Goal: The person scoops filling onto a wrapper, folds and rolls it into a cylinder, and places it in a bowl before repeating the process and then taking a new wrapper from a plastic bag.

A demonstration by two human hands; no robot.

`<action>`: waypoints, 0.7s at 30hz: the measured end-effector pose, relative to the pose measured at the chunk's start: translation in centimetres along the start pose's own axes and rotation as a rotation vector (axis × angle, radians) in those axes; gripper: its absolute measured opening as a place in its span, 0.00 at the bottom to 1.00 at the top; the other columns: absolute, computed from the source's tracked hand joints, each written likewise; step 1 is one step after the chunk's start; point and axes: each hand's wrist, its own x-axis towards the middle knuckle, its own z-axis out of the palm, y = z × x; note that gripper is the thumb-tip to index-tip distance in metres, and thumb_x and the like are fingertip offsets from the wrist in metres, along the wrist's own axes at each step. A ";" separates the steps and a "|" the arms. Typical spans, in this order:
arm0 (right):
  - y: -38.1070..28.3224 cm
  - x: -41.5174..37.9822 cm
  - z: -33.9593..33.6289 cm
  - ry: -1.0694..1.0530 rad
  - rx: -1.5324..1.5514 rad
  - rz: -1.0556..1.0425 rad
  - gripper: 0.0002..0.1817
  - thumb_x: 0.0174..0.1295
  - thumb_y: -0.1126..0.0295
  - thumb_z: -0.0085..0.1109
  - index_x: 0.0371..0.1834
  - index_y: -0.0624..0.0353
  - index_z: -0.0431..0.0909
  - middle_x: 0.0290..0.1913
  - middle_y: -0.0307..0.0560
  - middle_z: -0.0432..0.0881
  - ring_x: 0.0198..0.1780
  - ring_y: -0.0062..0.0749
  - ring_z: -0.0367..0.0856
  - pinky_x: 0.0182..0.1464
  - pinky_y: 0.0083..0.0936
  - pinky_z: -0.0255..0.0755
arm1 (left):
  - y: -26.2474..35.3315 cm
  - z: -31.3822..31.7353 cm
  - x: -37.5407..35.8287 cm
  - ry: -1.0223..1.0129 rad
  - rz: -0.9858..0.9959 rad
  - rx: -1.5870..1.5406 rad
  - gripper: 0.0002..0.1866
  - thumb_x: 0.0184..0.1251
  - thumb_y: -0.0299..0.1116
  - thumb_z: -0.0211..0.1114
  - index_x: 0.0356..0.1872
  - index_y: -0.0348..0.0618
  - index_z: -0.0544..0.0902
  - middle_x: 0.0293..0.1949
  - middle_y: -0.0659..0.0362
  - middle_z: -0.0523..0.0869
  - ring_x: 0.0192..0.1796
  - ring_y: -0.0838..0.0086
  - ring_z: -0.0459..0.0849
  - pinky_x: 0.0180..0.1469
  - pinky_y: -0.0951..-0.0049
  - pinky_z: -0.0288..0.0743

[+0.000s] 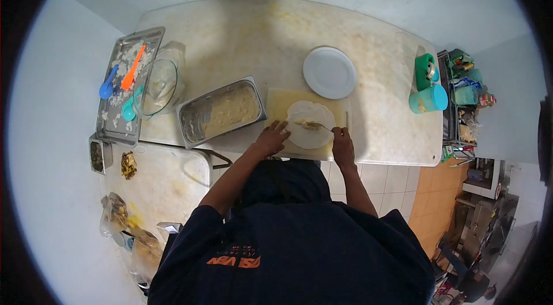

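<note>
A thin white round sheet of dough [311, 137] lies on a pale yellow cutting board [277, 100] at the table's near edge. My right hand [343, 145] is closed around the handle of a metal spoon [322, 127]. Its bowl rests in a small heap of creamy, lumpy filling [305, 124] on the sheet. On the board's left side, my left hand [273, 138] lies with fingers spread, close to the sheet's edge. A deep metal pan [222, 115], partly filled with a similar creamy mixture, stands left of the board.
A white plate [329, 72] sits behind the board. To the left are a glass bowl [161, 89] and a metal tray [118, 54] with white crumbs and coloured spoons. A turquoise container [429, 99] and green container [423, 72] stand at the right end, beside a rack.
</note>
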 end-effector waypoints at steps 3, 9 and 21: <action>-0.2 0.4 -0.4 0.125 0.111 0.027 0.09 0.71 0.75 0.47 0.50 0.62 0.75 0.47 0.61 0.76 0.49 0.60 0.79 0.49 0.47 0.74 | 0.3 -1.0 0.0 -0.055 -0.021 0.019 0.33 0.59 0.39 0.70 0.68 0.56 0.73 0.77 0.53 0.57 0.77 0.49 0.56 0.72 0.48 0.64; 0.2 0.7 -0.4 -0.006 -0.045 -0.007 0.09 0.70 0.76 0.48 0.50 0.61 0.75 0.49 0.60 0.76 0.49 0.59 0.79 0.49 0.47 0.75 | 0.4 -1.3 0.1 -0.084 0.001 0.055 0.32 0.62 0.42 0.69 0.69 0.56 0.72 0.77 0.52 0.57 0.77 0.47 0.56 0.73 0.52 0.63; 0.1 -0.1 -0.3 0.195 0.163 -0.011 0.10 0.71 0.76 0.46 0.51 0.60 0.75 0.47 0.62 0.75 0.48 0.61 0.79 0.48 0.49 0.74 | -0.4 -0.8 0.3 -0.088 -0.006 -0.018 0.34 0.59 0.38 0.71 0.69 0.57 0.73 0.78 0.53 0.55 0.78 0.49 0.54 0.72 0.48 0.64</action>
